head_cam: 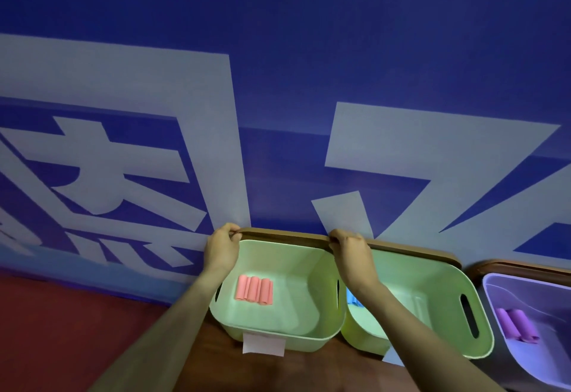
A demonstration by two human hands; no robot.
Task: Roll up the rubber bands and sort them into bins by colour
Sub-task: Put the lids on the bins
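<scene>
Left grip (221, 249) and right grip (349, 249), tight around thin brown lid (284, 234) behind rounded green bin (296, 268) of pink rolls (254, 291).

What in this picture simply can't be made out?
Head view, the only one:
1. Blue rolls in the middle bin: mostly behind the right forearm, so no count.
2. Purple bin: cut off by the right frame edge.
3. Brown board gripped by the left hand and right hand: mostly behind the bins, so what it is remains unclear.
4. White label on the left bin: too blurred to read.
</scene>
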